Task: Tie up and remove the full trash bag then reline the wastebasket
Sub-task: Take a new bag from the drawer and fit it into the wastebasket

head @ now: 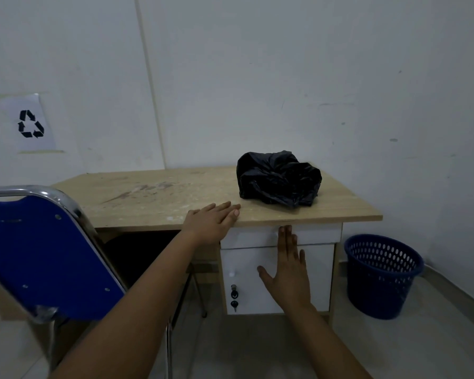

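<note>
Black trash bag sits bunched on the desk, centre-right of frame, likely parked there out of the way. Blue wastebasket on the floor at lower right looks unlined. Left hand lies flat on the desk edge, fingers straight; right hand is spread, empty, before the white drawers, probably after a fresh liner.

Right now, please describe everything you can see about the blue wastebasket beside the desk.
The wastebasket is a dark blue round basket, apparently plastic, with a solid rim and rows of oval holes through its wall. It narrows toward the base. It stands upright on the pale floor, to the right of the desk, near the wall. No liner shows over its rim or behind the holes. Neither hand touches it. Whether it touches the desk cannot be told.
</note>
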The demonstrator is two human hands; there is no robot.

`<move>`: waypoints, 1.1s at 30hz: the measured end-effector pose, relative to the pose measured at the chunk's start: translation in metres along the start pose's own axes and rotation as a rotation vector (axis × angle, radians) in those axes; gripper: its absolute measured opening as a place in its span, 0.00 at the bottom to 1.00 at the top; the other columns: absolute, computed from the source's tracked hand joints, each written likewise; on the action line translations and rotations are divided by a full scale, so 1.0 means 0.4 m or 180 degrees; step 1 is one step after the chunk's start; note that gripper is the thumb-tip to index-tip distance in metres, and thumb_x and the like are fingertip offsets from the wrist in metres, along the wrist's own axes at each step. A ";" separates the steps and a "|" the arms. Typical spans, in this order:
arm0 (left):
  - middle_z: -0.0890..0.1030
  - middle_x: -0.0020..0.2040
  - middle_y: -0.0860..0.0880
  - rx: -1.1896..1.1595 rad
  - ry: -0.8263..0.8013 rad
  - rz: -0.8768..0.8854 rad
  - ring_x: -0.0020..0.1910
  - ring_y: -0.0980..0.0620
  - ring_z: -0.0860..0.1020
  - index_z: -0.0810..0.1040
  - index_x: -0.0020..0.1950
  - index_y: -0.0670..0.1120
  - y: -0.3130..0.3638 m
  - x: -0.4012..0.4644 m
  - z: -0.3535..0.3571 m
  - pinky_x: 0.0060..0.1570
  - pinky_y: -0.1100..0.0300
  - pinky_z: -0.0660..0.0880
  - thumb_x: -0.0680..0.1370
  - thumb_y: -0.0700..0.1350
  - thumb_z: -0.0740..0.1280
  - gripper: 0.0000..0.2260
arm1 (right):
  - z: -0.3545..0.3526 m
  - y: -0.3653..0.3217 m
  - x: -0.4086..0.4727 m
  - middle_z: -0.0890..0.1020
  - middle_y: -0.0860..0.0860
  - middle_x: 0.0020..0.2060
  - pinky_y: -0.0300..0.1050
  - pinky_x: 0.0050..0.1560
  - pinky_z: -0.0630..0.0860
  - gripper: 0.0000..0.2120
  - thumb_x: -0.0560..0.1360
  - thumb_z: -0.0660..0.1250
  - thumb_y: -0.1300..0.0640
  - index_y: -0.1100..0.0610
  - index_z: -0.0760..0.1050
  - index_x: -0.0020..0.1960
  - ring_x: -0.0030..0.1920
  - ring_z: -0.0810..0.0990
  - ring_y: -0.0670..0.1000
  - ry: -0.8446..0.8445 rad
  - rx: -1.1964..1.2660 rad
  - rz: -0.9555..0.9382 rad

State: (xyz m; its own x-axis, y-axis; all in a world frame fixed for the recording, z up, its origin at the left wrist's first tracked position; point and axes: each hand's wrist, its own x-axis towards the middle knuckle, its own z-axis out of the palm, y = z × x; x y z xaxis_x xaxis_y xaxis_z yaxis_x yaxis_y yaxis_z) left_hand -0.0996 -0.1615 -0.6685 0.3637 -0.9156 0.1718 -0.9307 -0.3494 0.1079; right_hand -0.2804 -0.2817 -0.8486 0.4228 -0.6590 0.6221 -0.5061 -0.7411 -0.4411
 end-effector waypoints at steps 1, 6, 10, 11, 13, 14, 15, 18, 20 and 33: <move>0.53 0.84 0.63 0.0001 -0.0001 -0.0011 0.84 0.51 0.54 0.53 0.82 0.69 0.001 -0.001 0.000 0.79 0.40 0.53 0.84 0.68 0.40 0.26 | -0.002 0.002 0.002 0.37 0.47 0.86 0.62 0.84 0.52 0.54 0.79 0.69 0.39 0.49 0.32 0.86 0.86 0.42 0.53 0.0011 -0.0042 -0.0011; 0.53 0.84 0.63 0.0003 0.0018 -0.0029 0.84 0.51 0.54 0.53 0.82 0.70 0.004 0.000 0.000 0.79 0.40 0.53 0.83 0.69 0.39 0.26 | -0.023 0.001 0.001 0.37 0.47 0.86 0.61 0.84 0.49 0.53 0.79 0.67 0.35 0.49 0.32 0.86 0.86 0.42 0.54 -0.0082 -0.0095 -0.0028; 0.53 0.84 0.63 0.0005 0.0040 -0.0008 0.84 0.51 0.54 0.53 0.82 0.69 -0.002 -0.002 0.000 0.79 0.41 0.53 0.84 0.68 0.40 0.26 | -0.105 -0.044 -0.024 0.69 0.54 0.79 0.59 0.75 0.71 0.33 0.82 0.70 0.46 0.55 0.65 0.82 0.77 0.69 0.57 0.0680 0.0333 -0.0365; 0.53 0.85 0.61 0.0003 0.0021 -0.0007 0.84 0.50 0.54 0.53 0.82 0.69 -0.001 -0.001 0.001 0.80 0.41 0.52 0.84 0.68 0.40 0.26 | -0.133 -0.053 -0.026 0.77 0.55 0.70 0.59 0.67 0.76 0.24 0.81 0.71 0.52 0.57 0.75 0.75 0.69 0.76 0.57 0.1091 0.0391 -0.0669; 0.50 0.86 0.57 -0.0013 -0.0061 -0.0071 0.85 0.48 0.51 0.51 0.84 0.66 0.004 0.005 0.003 0.81 0.41 0.49 0.85 0.66 0.41 0.26 | -0.197 -0.078 -0.006 0.80 0.56 0.58 0.56 0.56 0.76 0.14 0.79 0.72 0.57 0.59 0.81 0.62 0.57 0.79 0.58 0.1683 0.0331 -0.1159; 0.49 0.86 0.55 -0.0017 -0.0094 -0.0145 0.85 0.48 0.50 0.50 0.84 0.65 0.008 0.010 0.004 0.81 0.41 0.47 0.85 0.65 0.42 0.26 | -0.234 -0.096 0.019 0.80 0.56 0.55 0.55 0.54 0.76 0.11 0.78 0.72 0.57 0.60 0.81 0.59 0.54 0.79 0.58 0.1801 0.0353 -0.1276; 0.48 0.86 0.53 -0.0023 -0.0121 -0.0228 0.85 0.47 0.49 0.49 0.84 0.64 0.012 0.017 0.004 0.81 0.40 0.46 0.85 0.65 0.42 0.27 | -0.266 -0.115 0.052 0.79 0.57 0.54 0.54 0.53 0.75 0.11 0.78 0.72 0.57 0.61 0.81 0.57 0.53 0.78 0.58 0.1851 0.0405 -0.1317; 0.47 0.86 0.52 -0.0026 -0.0265 -0.0360 0.85 0.44 0.47 0.49 0.85 0.63 0.018 0.044 -0.006 0.80 0.38 0.43 0.84 0.65 0.44 0.28 | -0.345 -0.173 0.179 0.77 0.56 0.59 0.54 0.58 0.77 0.16 0.77 0.75 0.53 0.60 0.80 0.61 0.59 0.75 0.58 0.1747 0.0460 -0.1240; 0.47 0.86 0.51 -0.0014 -0.0376 -0.0320 0.85 0.43 0.46 0.48 0.85 0.63 0.014 0.064 -0.014 0.80 0.37 0.43 0.84 0.65 0.44 0.28 | -0.370 -0.198 0.270 0.71 0.55 0.71 0.55 0.68 0.75 0.27 0.76 0.75 0.43 0.53 0.75 0.70 0.70 0.71 0.58 0.1283 0.0456 -0.0961; 0.49 0.86 0.54 -0.0154 -0.0383 -0.0882 0.85 0.41 0.47 0.52 0.84 0.66 -0.011 0.184 -0.003 0.79 0.34 0.43 0.78 0.75 0.46 0.35 | -0.253 -0.083 0.459 0.61 0.52 0.83 0.71 0.75 0.65 0.39 0.78 0.64 0.29 0.35 0.53 0.84 0.80 0.62 0.65 -0.0960 -0.0704 0.0304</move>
State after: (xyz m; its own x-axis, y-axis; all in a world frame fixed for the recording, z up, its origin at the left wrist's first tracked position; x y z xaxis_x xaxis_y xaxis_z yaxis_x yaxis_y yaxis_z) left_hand -0.0685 -0.2272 -0.6553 0.5935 -0.8047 0.0125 -0.7928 -0.5819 0.1814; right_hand -0.2621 -0.3651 -0.6540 0.5515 -0.7563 0.3521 -0.6899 -0.6507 -0.3172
